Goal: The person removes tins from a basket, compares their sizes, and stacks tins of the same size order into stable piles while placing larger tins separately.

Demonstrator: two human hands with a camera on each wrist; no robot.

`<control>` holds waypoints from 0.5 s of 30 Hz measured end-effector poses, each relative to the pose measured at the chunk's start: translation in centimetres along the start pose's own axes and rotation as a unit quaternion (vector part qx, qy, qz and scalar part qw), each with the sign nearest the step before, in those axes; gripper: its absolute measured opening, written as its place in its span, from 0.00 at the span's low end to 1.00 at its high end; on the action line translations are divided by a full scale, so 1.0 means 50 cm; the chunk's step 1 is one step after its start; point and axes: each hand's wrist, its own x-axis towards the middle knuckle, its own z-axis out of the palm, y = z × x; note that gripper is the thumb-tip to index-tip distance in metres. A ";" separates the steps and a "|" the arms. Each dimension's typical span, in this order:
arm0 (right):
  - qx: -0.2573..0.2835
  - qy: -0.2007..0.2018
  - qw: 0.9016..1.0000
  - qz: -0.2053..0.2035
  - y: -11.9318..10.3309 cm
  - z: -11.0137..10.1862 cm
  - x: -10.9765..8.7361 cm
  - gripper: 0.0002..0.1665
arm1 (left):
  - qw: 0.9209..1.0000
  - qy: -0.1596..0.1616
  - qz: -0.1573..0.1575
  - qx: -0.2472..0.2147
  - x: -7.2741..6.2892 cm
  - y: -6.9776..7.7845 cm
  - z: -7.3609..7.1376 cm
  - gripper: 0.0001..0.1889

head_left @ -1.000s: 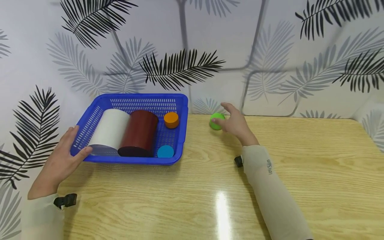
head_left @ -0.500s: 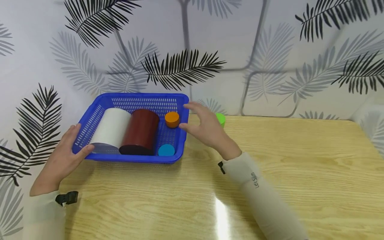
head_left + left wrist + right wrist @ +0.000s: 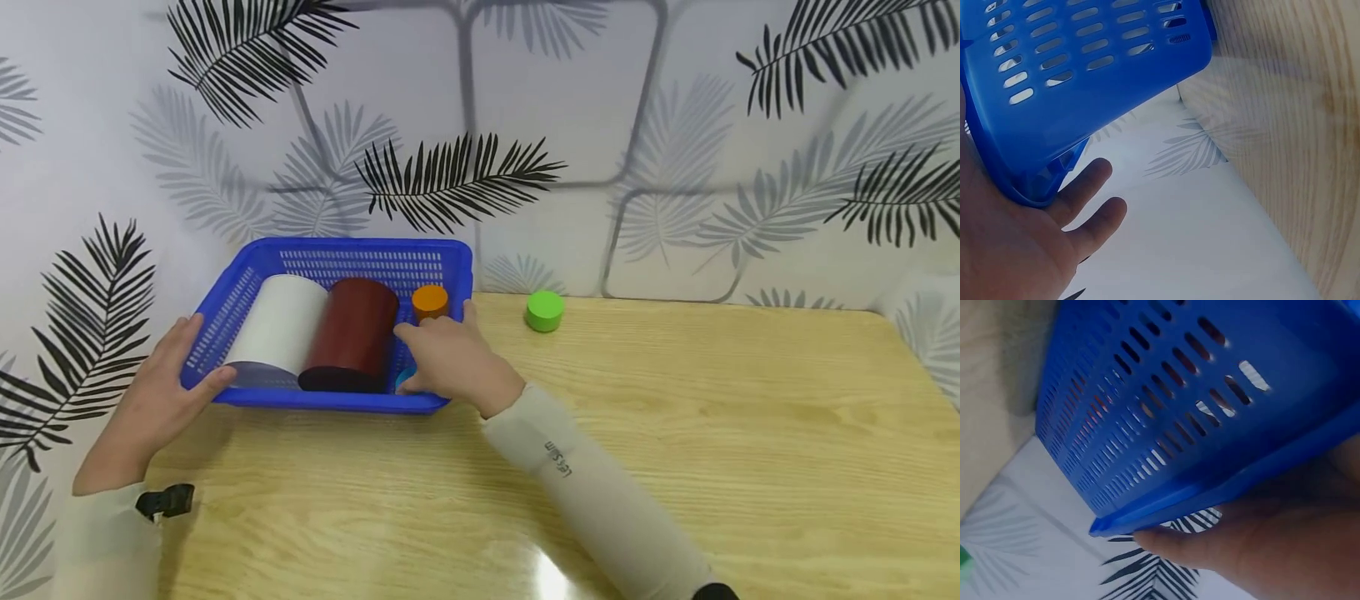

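My left hand [image 3: 153, 404] rests at the left side of a blue plastic basket [image 3: 322, 401], its thumb over the front rim and its fingers along the outside. Two fairly straight fingers show beyond the rim in the left wrist view. My right hand [image 3: 453, 358] reaches over the basket's right side, thumb and forefinger spread apart above a blue disc [image 3: 405, 377]. The hand covers most of the disc; whether they touch is unclear. Beyond the hand in the basket stands an orange round block [image 3: 430, 300]. A dark red cylinder [image 3: 352, 333] and a white cylinder [image 3: 277, 325] lie side by side.
A bright green round block [image 3: 544, 311] stands on the wooden table [image 3: 712, 433], right of the basket. Behind the table hangs a white cloth [image 3: 555, 100] with a leaf pattern.
My right hand has moved left from the green block, over the basket's right rim and down to the blue disc. The green block remains on the table. My left hand has stayed at the basket.
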 end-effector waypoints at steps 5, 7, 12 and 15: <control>-0.050 -0.050 0.997 0.016 -0.033 -0.006 0.013 0.40 | 1.000 0.004 -0.003 -0.004 -0.011 -0.006 -0.001 0.47; -0.063 -0.061 0.996 0.022 -0.040 -0.006 0.014 0.35 | 1.000 0.005 -0.004 -0.007 -0.013 -0.007 -0.001 0.48; -0.090 -0.073 0.992 0.039 -0.048 -0.007 0.017 0.30 | 1.000 0.005 -0.006 -0.011 -0.010 -0.005 0.000 0.49; -0.102 -0.076 0.991 0.046 -0.048 -0.006 0.021 0.26 | 1.000 0.005 -0.004 -0.005 -0.004 -0.002 -0.001 0.49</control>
